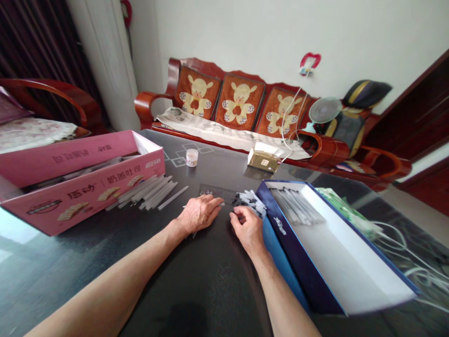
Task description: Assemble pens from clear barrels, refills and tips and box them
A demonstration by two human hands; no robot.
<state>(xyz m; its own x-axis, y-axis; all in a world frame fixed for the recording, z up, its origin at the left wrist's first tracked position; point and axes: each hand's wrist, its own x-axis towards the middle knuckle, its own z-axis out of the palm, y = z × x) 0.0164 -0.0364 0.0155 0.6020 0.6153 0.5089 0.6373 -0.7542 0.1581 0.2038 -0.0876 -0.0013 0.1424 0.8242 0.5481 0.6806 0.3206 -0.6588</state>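
The little pieces (253,202) lie in a messy heap, cloudy white and short, and many have black ends. They are on the dark, shiny surface (210,285), just beside the right hand (234,216), at its 12 o'clock. That hand has its thumb and pointing finger bent close together, but I cannot tell if it pinches anything. The left hand (214,209) is palm down with its fingers bent, and a small pale tip (222,204) shows by the fingers. I cannot tell if this hand grips it or just covers it. The heap is at about 2 o'clock from the left hand, a bit apart from it. The loose sticks (157,192) are long, thin and cloudy white. They lie near the left hand, at its 10 o'clock, most in a bunch and one off to the side. The pink box (84,199) is past them, near 9 o'clock. At 2 o'clock from the right hand, more long sticks (298,208) lie side by side in the far end of the blue box (336,252), which is white inside.
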